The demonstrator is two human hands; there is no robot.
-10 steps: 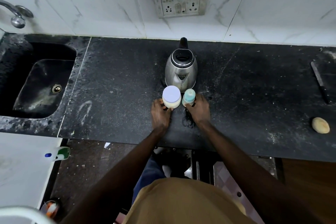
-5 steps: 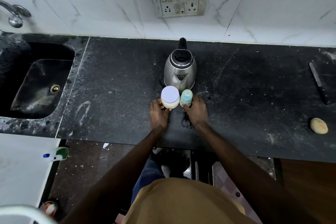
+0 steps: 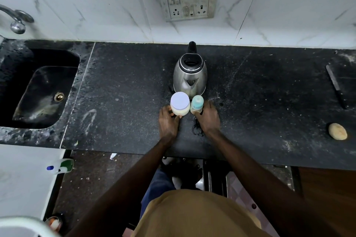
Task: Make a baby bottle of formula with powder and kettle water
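Note:
A steel electric kettle point(image 3: 189, 78) with a black handle stands on the dark counter point(image 3: 125, 90), near the wall. Just in front of it are a cream formula jar with a pale lilac lid point(image 3: 180, 104) and, touching it on the right, a small baby bottle with a teal cap point(image 3: 196, 104). My left hand point(image 3: 168, 122) holds the jar at its lower left side. My right hand point(image 3: 208, 118) grips the base of the bottle. Both containers stand upright and capped on the counter.
A black sink point(image 3: 41, 90) with a tap point(image 3: 16, 19) is set into the counter at left. A knife point(image 3: 336, 88) and a potato point(image 3: 337, 131) lie at the far right. A wall socket panel point(image 3: 187, 0) hangs above the kettle.
The view has shifted slightly; my hands, the jar and the bottle stay together in front of the kettle, with no clear movement of their own.

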